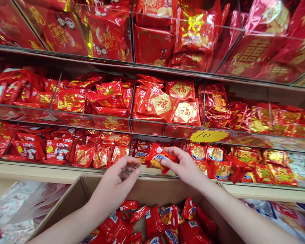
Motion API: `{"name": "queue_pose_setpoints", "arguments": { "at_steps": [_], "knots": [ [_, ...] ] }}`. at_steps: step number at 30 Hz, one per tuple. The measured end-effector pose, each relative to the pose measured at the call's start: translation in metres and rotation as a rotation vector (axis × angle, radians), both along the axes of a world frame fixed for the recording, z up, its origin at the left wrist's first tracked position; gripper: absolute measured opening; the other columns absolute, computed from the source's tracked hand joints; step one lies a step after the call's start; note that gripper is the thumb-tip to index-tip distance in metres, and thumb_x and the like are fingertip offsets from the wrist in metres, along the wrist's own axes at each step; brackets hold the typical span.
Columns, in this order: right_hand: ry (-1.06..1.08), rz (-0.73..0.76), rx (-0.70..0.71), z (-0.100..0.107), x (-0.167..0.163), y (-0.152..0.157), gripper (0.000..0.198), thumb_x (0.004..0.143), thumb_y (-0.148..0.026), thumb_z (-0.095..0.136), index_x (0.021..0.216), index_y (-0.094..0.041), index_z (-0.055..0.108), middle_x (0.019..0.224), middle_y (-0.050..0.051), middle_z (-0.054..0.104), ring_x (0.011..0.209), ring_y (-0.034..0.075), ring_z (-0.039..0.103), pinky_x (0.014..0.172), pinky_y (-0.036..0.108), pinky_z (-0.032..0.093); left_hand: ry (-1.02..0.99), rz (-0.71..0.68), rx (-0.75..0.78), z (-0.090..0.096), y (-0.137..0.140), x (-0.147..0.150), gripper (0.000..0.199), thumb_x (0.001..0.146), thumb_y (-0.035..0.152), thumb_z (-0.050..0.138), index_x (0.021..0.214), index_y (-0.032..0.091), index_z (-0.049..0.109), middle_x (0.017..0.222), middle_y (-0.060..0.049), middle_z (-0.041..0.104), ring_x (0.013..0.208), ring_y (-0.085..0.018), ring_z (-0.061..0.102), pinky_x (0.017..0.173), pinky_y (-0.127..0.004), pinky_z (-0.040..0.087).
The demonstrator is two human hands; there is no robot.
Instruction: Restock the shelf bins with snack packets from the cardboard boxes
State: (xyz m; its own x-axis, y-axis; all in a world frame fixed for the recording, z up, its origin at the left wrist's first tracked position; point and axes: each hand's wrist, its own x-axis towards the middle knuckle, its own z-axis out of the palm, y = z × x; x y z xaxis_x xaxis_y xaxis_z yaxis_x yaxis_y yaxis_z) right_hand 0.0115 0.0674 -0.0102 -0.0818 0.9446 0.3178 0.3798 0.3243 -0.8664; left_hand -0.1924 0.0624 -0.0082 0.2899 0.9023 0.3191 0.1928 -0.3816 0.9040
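Note:
My right hand (185, 166) pinches a small red snack packet (159, 157) between thumb and fingers, at the front of the lowest shelf. Just left of it, my left hand (123, 174) is half curled, with a gap between thumb and fingers and nothing visible in it. Behind the held packet, a shelf compartment contains similar small packets (141, 152), partly hidden by my right hand and the packet. Below both hands stands a cardboard box (77, 189) with many loose red packets (152, 222) in it.
Clear dividers split the shelves into bins of red packets (162, 105). A yellow price tag (208, 136) marked 10 hangs on the middle shelf's front lip. Plastic-wrapped goods lie low at left (17, 206) and right (289, 217) of the box.

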Motion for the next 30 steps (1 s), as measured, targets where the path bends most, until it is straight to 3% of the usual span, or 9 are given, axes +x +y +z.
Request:
{"name": "queue_pose_setpoints", "arguments": {
  "at_steps": [2, 4, 7, 12, 15, 19, 30],
  "knots": [
    [-0.175, -0.110, 0.032, 0.000, 0.001, 0.022, 0.031, 0.072, -0.031, 0.055, 0.100, -0.018, 0.049, 0.098, 0.005, 0.060, 0.083, 0.016, 0.057, 0.075, 0.031, 0.045, 0.155, -0.065, 0.024, -0.002, -0.003, 0.000, 0.009, 0.076, 0.025, 0.049, 0.081, 0.021, 0.055, 0.071, 0.001, 0.059, 0.067, -0.013, 0.055, 0.062, -0.022, 0.043],
    [-0.487, -0.149, 0.066, -0.004, -0.005, 0.044, 0.032, 0.073, -0.030, 0.055, 0.102, -0.017, 0.050, 0.100, 0.006, 0.059, 0.087, 0.017, 0.056, 0.077, 0.032, 0.042, 0.321, -0.180, 0.055, -0.005, -0.007, 0.003, 0.011, 0.077, 0.024, 0.046, 0.079, 0.021, 0.057, 0.068, 0.001, 0.058, 0.062, -0.013, 0.053, 0.056, -0.022, 0.041],
    [-0.803, -0.048, 0.079, -0.015, -0.023, 0.074, 0.034, 0.069, -0.029, 0.059, 0.100, -0.018, 0.054, 0.099, 0.007, 0.060, 0.091, 0.019, 0.054, 0.077, 0.029, 0.041, 0.529, -0.396, 0.175, -0.009, -0.017, 0.006, 0.014, 0.075, 0.018, 0.047, 0.078, 0.021, 0.060, 0.072, 0.001, 0.060, 0.065, -0.012, 0.054, 0.060, -0.021, 0.040],
    [-0.959, 0.081, 0.082, -0.034, -0.046, 0.102, 0.028, 0.064, -0.026, 0.064, 0.089, -0.015, 0.059, 0.083, 0.008, 0.062, 0.084, 0.020, 0.055, 0.070, 0.026, 0.041, 0.689, -0.580, 0.276, -0.016, -0.028, 0.005, 0.017, 0.074, 0.016, 0.049, 0.083, 0.022, 0.062, 0.077, 0.000, 0.063, 0.070, -0.012, 0.056, 0.063, -0.019, 0.040],
    [-1.038, 0.038, 0.125, -0.039, -0.048, 0.105, 0.026, 0.068, -0.029, 0.061, 0.088, -0.012, 0.058, 0.086, 0.012, 0.059, 0.091, 0.023, 0.050, 0.077, 0.032, 0.038, 0.724, -0.592, 0.281, -0.018, -0.027, 0.003, 0.017, 0.073, 0.015, 0.051, 0.084, 0.022, 0.062, 0.078, 0.000, 0.064, 0.071, -0.012, 0.057, 0.064, -0.018, 0.041],
    [-1.121, 0.010, 0.172, -0.039, -0.049, 0.105, 0.039, 0.066, -0.028, 0.064, 0.099, -0.012, 0.052, 0.101, 0.014, 0.052, 0.100, 0.025, 0.044, 0.081, 0.034, 0.037, 0.709, -0.608, 0.282, -0.019, -0.022, 0.003, 0.018, 0.073, 0.014, 0.050, 0.084, 0.022, 0.062, 0.079, 0.001, 0.064, 0.075, -0.012, 0.058, 0.067, -0.017, 0.041],
    [-1.239, 0.071, 0.144, -0.039, -0.059, 0.117, 0.035, 0.068, -0.019, 0.060, 0.100, -0.013, 0.050, 0.098, 0.013, 0.055, 0.092, 0.023, 0.052, 0.073, 0.029, 0.040, 0.765, -0.636, 0.265, -0.031, -0.018, -0.002, 0.013, 0.073, 0.020, 0.053, 0.082, 0.023, 0.061, 0.079, 0.002, 0.064, 0.075, -0.013, 0.058, 0.067, -0.019, 0.042]
  ]
}}
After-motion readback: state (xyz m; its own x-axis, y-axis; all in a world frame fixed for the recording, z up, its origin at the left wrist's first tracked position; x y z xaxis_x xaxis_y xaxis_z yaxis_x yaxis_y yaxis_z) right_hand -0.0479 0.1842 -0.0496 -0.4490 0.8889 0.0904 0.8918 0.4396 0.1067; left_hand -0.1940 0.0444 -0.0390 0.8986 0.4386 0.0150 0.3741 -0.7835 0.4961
